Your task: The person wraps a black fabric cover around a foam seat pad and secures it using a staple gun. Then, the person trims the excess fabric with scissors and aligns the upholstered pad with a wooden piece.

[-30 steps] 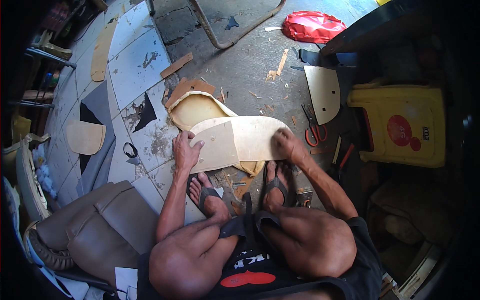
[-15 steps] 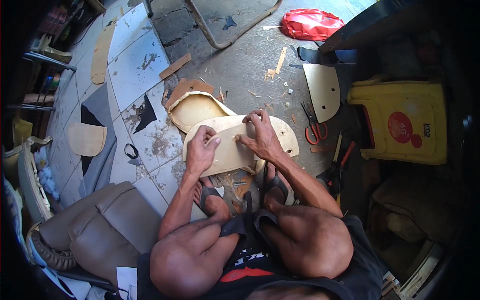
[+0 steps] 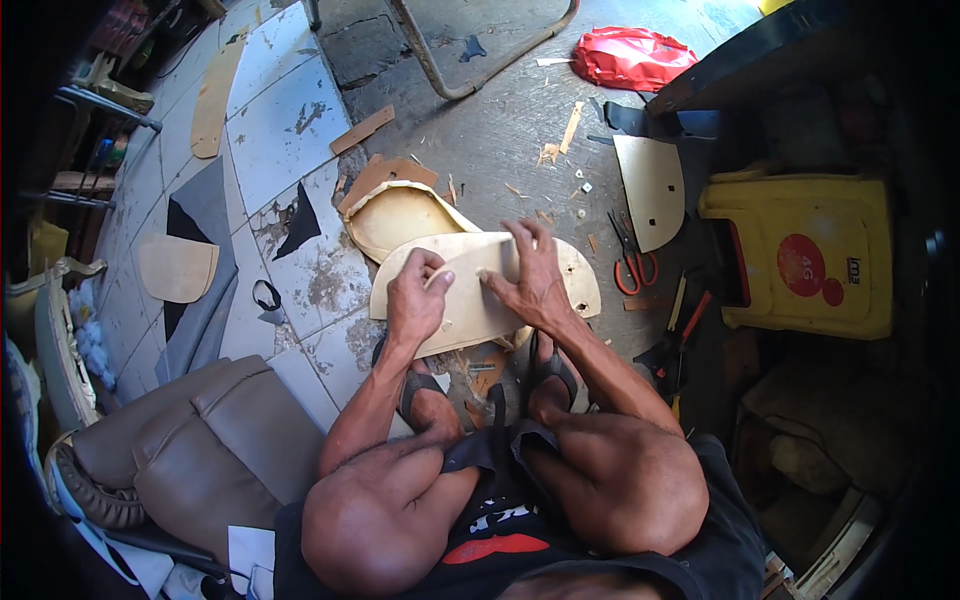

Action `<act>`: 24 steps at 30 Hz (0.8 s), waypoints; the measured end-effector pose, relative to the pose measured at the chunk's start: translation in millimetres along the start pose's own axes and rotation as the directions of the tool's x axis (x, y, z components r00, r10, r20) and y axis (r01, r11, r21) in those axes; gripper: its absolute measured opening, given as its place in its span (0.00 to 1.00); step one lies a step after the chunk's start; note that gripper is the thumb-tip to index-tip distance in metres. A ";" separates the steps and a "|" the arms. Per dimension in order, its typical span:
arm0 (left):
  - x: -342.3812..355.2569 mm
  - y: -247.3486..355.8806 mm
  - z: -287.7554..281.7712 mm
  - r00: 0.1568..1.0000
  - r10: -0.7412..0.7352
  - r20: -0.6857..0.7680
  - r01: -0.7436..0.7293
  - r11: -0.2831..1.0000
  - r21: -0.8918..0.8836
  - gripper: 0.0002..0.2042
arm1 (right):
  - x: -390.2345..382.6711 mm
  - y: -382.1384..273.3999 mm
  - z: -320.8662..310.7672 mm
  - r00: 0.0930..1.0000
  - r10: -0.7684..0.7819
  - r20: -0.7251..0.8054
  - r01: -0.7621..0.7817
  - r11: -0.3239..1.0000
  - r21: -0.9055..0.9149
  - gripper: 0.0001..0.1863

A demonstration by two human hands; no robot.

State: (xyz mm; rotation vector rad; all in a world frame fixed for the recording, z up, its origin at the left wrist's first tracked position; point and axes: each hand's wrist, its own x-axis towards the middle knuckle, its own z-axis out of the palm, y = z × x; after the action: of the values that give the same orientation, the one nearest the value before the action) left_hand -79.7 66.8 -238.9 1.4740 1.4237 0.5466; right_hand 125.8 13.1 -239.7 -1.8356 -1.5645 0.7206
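Observation:
A pale half-round wooden board [image 3: 465, 310] lies in front of my feet, with small dark holes near its right end. Over its left part is my left hand [image 3: 418, 300], fingers curled in and thumb close to the forefinger; what they pinch, if anything, is too small to make out. My right hand [image 3: 537, 285] rests on the board's right half. Its thumb touches a small light spot on the face, while the other fingers arch apart toward the far edge. Behind the board sits a cream padded piece [image 3: 400, 220] with a raised rim, partly covered by it.
Orange-handled scissors [image 3: 632, 265] and another pale board [image 3: 650, 192] lie to the right, near a yellow plastic panel [image 3: 805, 255]. Brown upholstered cushions [image 3: 220, 450] stand at the lower left. Grey fabric [image 3: 205, 270] and wood scraps litter the floor. A red bag [image 3: 635, 57] lies at the back.
The whole view has shifted slightly. My left hand has moved a little right over the board, its fingers still curled; my right thumb stays on the same spot.

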 end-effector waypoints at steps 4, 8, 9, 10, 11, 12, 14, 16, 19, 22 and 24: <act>8.6 -9.8 -7.1 0.986 -0.127 -0.110 0.085 0.941 -0.326 0.08 | -11.2 -9.8 -5.8 0.992 -0.089 -0.088 0.085 0.995 -0.045 0.44; 8.3 -8.1 7.7 0.962 -0.148 -0.231 0.001 0.844 -0.537 0.08 | -22.4 -19.7 12.8 0.992 0.123 -0.035 -0.119 0.989 0.083 0.62; 7.9 -7.3 7.8 0.957 -0.161 -0.242 -0.004 0.825 -0.565 0.08 | -20.2 -21.3 16.4 0.974 0.226 -0.007 -0.221 0.957 0.187 0.64; 7.5 -5.6 8.0 0.952 -0.171 -0.254 -0.012 0.808 -0.590 0.08 | -17.6 -21.5 18.6 0.946 0.323 0.029 -0.318 0.903 0.288 0.66; 5.2 -4.1 10.6 0.952 -0.152 -0.267 -0.032 0.815 -0.579 0.08 | -14.8 -17.5 19.3 0.939 0.341 0.051 -0.342 0.905 0.255 0.72; 1.4 -2.4 14.7 0.951 -0.133 -0.279 -0.052 0.821 -0.569 0.08 | -14.2 -15.9 19.1 0.917 0.379 0.128 -0.399 0.848 0.350 0.73; -4.8 -1.3 18.4 0.946 -0.100 -0.307 -0.079 0.851 -0.519 0.08 | -10.1 -20.6 15.9 0.861 0.418 0.289 -0.508 0.696 0.507 0.73; -10.0 0.6 20.7 0.941 -0.073 -0.331 -0.085 0.895 -0.439 0.09 | -4.6 -28.9 7.9 0.867 0.410 0.282 -0.498 0.714 0.493 0.72; -14.6 5.8 18.6 0.932 -0.055 -0.359 -0.128 0.876 -0.466 0.09 | -1.3 -39.9 3.7 0.906 0.367 0.210 -0.423 0.793 0.438 0.71; -10.5 17.4 9.8 0.930 -0.035 -0.365 -0.184 0.817 -0.546 0.09 | 2.7 -38.8 3.6 0.927 0.306 0.217 -0.370 0.652 0.661 0.68; -3.0 27.9 5.9 0.932 -0.037 -0.362 -0.206 0.767 -0.608 0.09 | 9.7 -33.0 5.0 0.950 0.229 0.215 -0.309 0.558 0.770 0.64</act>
State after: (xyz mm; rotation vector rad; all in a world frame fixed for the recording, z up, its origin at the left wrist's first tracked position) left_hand -61.6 66.6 -216.6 0.9051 1.2455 1.2755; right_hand 101.9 26.8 -218.4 -1.3314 -0.7421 1.3984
